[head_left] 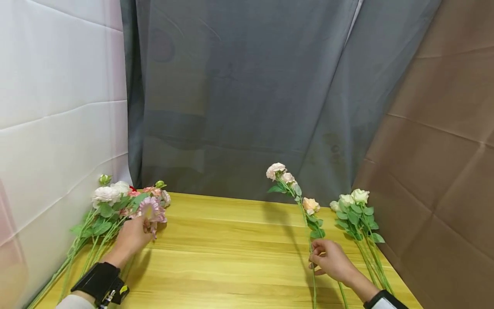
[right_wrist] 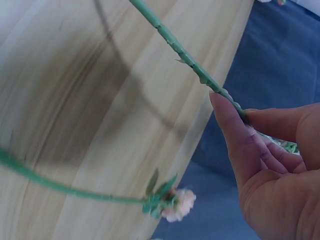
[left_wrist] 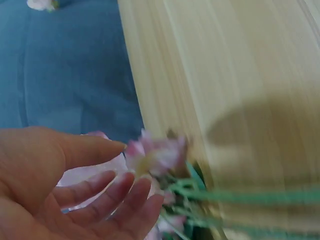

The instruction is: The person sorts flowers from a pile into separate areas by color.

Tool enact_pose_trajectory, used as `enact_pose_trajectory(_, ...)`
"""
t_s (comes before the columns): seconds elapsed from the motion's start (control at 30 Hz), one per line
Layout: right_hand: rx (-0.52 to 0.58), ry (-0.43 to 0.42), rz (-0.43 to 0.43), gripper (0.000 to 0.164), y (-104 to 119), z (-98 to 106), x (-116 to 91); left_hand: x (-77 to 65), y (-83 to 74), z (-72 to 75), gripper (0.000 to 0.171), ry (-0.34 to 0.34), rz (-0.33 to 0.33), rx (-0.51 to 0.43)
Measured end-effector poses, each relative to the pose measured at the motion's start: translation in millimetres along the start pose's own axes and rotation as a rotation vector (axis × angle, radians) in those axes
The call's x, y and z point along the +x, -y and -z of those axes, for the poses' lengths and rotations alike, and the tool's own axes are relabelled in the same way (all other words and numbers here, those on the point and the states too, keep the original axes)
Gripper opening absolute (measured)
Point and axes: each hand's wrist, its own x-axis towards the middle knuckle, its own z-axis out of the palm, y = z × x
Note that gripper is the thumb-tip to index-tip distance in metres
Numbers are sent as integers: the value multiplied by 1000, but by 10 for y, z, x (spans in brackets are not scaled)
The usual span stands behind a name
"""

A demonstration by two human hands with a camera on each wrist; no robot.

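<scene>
My right hand (head_left: pixel 331 259) pinches a long green stem (right_wrist: pixel 182 52) between thumb and fingers. Pale pink flowers (head_left: pixel 278 171) top that stem, lifted above the table. At the left, my left hand (head_left: pixel 133 236) is at a pink-purple flower (head_left: pixel 151 209) in a mixed bunch. Its thumb and fingers stand apart in the left wrist view, close to the blurred petals (left_wrist: pixel 157 152); whether they touch cannot be told. A single peach flower (head_left: pixel 310 206) lies beside the held stem, on the right.
White roses (head_left: pixel 359 196) with long stems lie at the right side of the wooden table (head_left: pixel 216 249). White flowers (head_left: pixel 106 195) and coral ones are in the left bunch. A grey curtain (head_left: pixel 239 98) hangs behind, with a white cloth (head_left: pixel 61 86) left and a brown cloth (head_left: pixel 444 150) right.
</scene>
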Motion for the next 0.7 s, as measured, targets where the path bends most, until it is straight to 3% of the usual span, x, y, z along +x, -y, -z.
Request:
enact_pose_trajectory(0.23,-29,-55,-30,20,-21,266,-99,-7,232,136,14,68,117,71)
enact_pose_trajectory(0.37,-68,-70,-24,15,-53,421,-130,11,337,155,25,99,147,117)
enact_pose_trajectory(0.53,-112,-86,-51,8,-188,588,-165,48,388,134,39,150,167,147)
enact_pose_trajectory(0.7,-119,-110,-112,4,-378,685,-208,62,386,95,23,176,119,188)
